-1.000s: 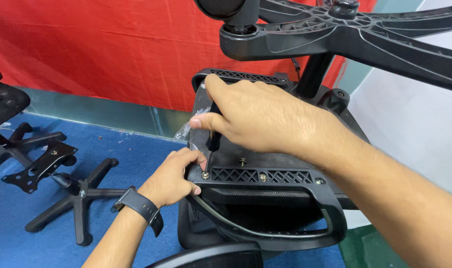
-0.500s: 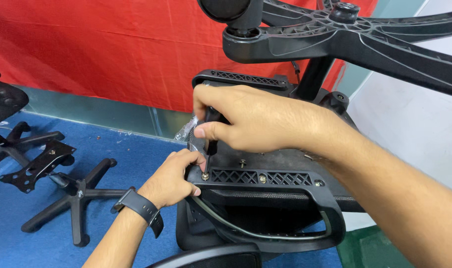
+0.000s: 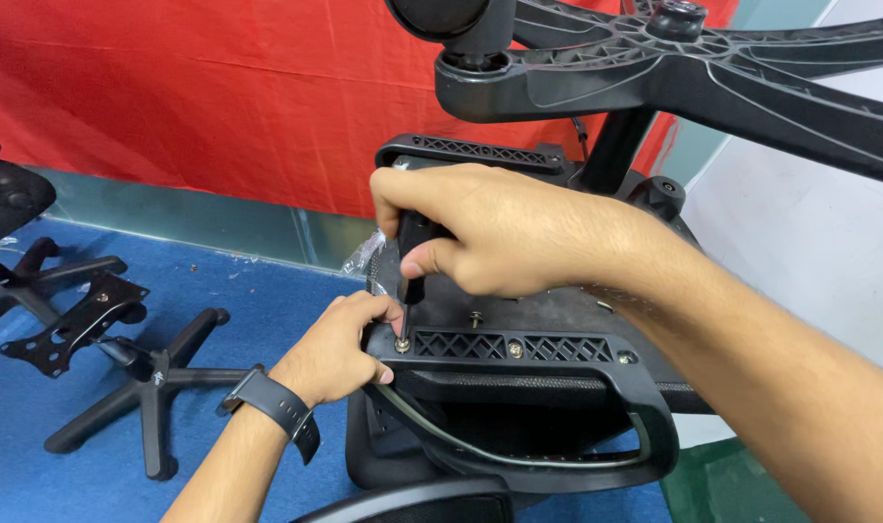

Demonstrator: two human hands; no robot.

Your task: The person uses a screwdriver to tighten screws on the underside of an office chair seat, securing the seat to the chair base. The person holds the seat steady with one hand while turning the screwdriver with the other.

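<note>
An upturned black office chair seat (image 3: 519,320) lies in front of me, its armrest bracket (image 3: 557,360) facing up with several screws in it. My right hand (image 3: 490,232) is closed around a black screwdriver (image 3: 412,254) held upright, its tip on the leftmost screw (image 3: 402,342). My left hand (image 3: 340,349), with a dark watch on the wrist, grips the bracket's left corner right beside that screw. A crumpled clear plastic bag (image 3: 366,254) sticks out behind the screwdriver.
The chair's star base (image 3: 674,68) reaches overhead across the top. On the blue floor at left lie another star base (image 3: 146,378), a black metal plate (image 3: 73,324) and part of a further chair (image 3: 5,199). A red cloth (image 3: 189,97) hangs behind.
My right hand has shifted its grip on the screwdriver handle, turning slightly. The left hand stays at the bracket corner.
</note>
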